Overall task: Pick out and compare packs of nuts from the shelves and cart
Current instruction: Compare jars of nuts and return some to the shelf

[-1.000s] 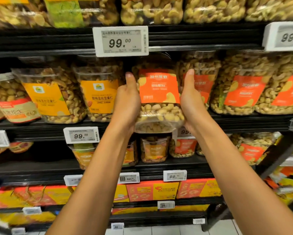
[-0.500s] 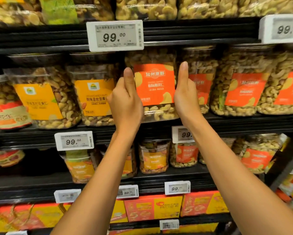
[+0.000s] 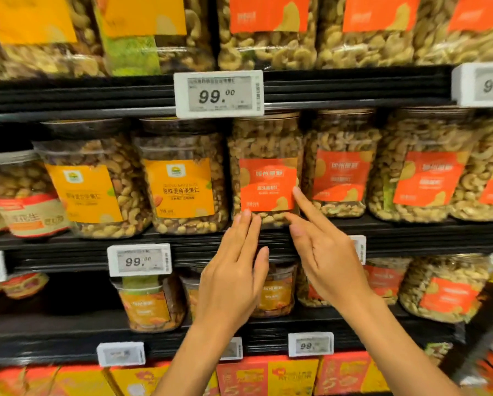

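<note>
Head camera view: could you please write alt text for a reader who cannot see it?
A person's left hand and right hand reach with straight fingers to the lower front of an orange-label cashew jar standing on a shop shelf. A yellow-label jar stands on its left, a twin jar on its right, and a price tag above reads 99.00.

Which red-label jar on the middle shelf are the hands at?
The leftmost red-label jar, beside a yellow-label jar; the left hand and right hand have fingertips at its front.

head cam | faces shelves (image 3: 353,90) straight on | close, arm's reach
</note>
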### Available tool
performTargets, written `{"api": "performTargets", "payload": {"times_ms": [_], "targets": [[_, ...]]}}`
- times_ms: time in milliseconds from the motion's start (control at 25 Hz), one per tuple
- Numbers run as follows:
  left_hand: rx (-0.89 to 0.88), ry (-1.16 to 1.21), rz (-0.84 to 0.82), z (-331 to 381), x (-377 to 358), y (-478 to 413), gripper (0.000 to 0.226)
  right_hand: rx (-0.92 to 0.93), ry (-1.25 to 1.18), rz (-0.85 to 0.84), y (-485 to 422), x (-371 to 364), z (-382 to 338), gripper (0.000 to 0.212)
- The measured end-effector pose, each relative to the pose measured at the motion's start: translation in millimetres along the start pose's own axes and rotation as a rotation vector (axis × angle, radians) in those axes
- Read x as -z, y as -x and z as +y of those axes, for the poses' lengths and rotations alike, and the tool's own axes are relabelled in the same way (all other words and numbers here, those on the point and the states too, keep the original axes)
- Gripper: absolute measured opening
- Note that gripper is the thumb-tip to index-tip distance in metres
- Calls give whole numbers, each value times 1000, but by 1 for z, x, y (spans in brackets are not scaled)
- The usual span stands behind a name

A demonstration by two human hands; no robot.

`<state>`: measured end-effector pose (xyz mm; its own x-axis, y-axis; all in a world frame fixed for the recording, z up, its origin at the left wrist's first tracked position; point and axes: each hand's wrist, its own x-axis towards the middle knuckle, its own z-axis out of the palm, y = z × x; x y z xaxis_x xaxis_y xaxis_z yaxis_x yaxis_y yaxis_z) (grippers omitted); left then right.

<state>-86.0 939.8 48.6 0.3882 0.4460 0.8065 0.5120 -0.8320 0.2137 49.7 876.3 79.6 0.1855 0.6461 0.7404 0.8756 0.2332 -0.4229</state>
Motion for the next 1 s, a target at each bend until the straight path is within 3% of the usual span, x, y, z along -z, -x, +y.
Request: {"api": "performTargets", "payload": {"times_ms": [120, 240, 360, 480, 600, 840, 1000], "targets": [[-25, -7, -56, 2, 7, -11, 48, -47, -6, -21, -3, 2, 0, 87], [95, 252, -67, 7, 41, -16, 45, -58, -40, 9, -10, 13, -13, 82], [333, 424, 5, 2, 108, -16, 30, -81, -81, -3, -32, 26, -60, 68], [648, 554, 148, -11, 179, -2, 17, -102, -324, -173, -50, 15, -129, 48], [799, 579, 266, -43, 232, 11, 20, -16, -572, -322, -72, -18, -198, 32], [814, 529, 528, -173, 342, 7, 27, 20, -845, -410, -121, -128, -324, 30], [812, 440, 578, -297, 424, -5, 24, 5, -922, -369, -156, -227, -415, 42]]}}
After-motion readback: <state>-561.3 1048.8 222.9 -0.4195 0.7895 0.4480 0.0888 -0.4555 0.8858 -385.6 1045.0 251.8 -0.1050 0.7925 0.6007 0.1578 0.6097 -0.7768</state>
